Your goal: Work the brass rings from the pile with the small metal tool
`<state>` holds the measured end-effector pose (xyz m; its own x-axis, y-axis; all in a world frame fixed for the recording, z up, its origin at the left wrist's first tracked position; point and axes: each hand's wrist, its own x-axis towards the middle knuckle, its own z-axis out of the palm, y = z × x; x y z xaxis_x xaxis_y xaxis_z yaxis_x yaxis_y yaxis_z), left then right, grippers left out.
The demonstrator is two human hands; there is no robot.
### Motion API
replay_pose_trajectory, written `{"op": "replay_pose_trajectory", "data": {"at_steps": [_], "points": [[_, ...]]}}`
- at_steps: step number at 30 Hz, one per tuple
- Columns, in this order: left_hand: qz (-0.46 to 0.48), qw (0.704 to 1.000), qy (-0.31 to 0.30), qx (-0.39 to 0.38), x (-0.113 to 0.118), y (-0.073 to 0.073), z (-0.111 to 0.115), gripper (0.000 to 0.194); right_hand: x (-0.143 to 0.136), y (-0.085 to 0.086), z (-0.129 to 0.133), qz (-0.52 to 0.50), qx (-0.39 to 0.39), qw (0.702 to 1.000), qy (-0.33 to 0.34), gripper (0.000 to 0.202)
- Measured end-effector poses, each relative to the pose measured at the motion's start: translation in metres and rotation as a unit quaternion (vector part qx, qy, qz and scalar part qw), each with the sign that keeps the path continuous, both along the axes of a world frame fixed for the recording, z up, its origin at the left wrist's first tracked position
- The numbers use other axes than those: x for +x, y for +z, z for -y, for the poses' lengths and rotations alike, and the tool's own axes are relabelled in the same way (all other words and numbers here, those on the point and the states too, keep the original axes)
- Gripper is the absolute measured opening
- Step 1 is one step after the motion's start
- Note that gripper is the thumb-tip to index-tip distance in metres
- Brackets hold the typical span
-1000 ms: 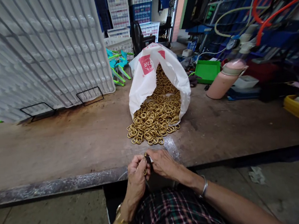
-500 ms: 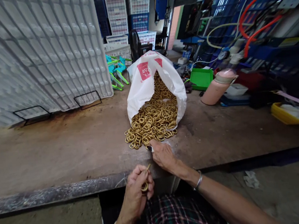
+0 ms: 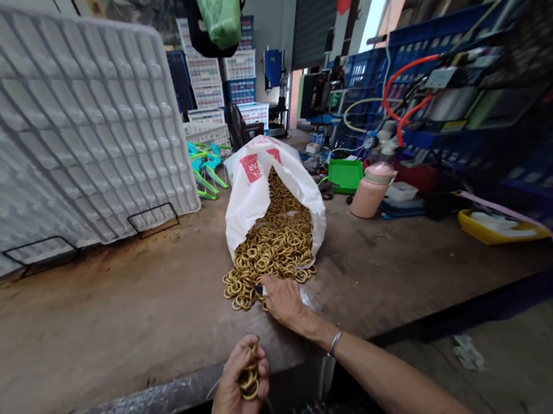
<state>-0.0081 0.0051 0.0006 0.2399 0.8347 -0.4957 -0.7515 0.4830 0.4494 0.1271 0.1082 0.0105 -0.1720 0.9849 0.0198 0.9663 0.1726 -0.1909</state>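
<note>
A white plastic bag [image 3: 245,197] with red print lies open on the brown table [image 3: 169,321], and a heap of brass-coloured rings [image 3: 276,244] spills from its mouth. Several of these rings lie in my left hand [image 3: 238,383], whose fingers curl around them in front of the table's near edge. At the front of the heap, my right hand [image 3: 284,303] is closed with its fingertips down among the rings. A small black and white item [image 3: 260,291] shows at those fingertips; what it is stays unclear.
White ribbed trays [image 3: 95,122] stand on wire holders at the left. Behind the bag are turquoise and green clips [image 3: 207,168]. To the right are a green tray [image 3: 346,175], a pink bottle [image 3: 371,190] and a yellow tray [image 3: 501,226].
The view has tilted up and shifted. My left hand has turned palm up, showing more rings in it. My right hand remains at the front of the heap.
</note>
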Motion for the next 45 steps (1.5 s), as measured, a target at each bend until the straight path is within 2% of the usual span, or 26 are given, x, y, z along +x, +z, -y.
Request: {"op": "replay_pose_trajectory", "data": {"at_steps": [5,9,11,18,24,28,31,34,39,42,45], "points": [[-0.013,1.0,0.006,-0.001,-0.001,-0.005,-0.005,0.017,0.004,-0.002,0.0,-0.022,0.011,1.0,0.007,0.021],[-0.044,0.999,0.01,0.023,0.002,-0.004,-0.013,0.022,0.01,-0.004,0.002,-0.047,0.018,0.999,0.012,0.025],[-0.091,0.995,0.015,0.045,0.006,-0.002,-0.019,0.026,0.013,-0.003,0.005,-0.069,0.025,0.997,0.028,0.025],[-0.305,0.948,0.007,0.086,0.018,-0.002,-0.042,0.043,0.015,-0.003,0.025,-0.156,0.054,0.98,0.114,0.024],[-0.336,0.935,-0.007,0.111,0.026,-0.005,-0.046,0.041,0.018,-0.005,0.029,-0.16,0.039,0.978,0.127,0.019],[-0.343,0.931,-0.01,0.123,0.026,0.002,-0.044,0.039,0.022,-0.004,0.029,-0.152,0.043,0.976,0.151,0.019],[-0.394,0.91,-0.026,0.127,0.028,0.007,-0.044,0.038,0.024,-0.006,0.031,-0.17,0.032,0.973,0.153,0.018],[-0.432,0.891,-0.025,0.139,0.03,0.007,-0.043,0.036,0.024,-0.013,0.03,-0.256,0.015,0.957,0.133,0.016],[-0.495,0.854,-0.008,0.162,0.035,0.001,-0.038,0.027,0.024,-0.017,0.026,-0.434,-0.039,0.898,0.055,0.019],[-0.531,0.822,0.013,0.204,0.037,0.0,-0.036,0.022,0.024,-0.013,0.025,-0.457,-0.089,0.884,0.049,0.023],[-0.543,0.808,0.032,0.227,0.038,0.002,-0.035,0.02,0.025,-0.009,0.025,-0.471,-0.139,0.869,0.061,0.03]]}}
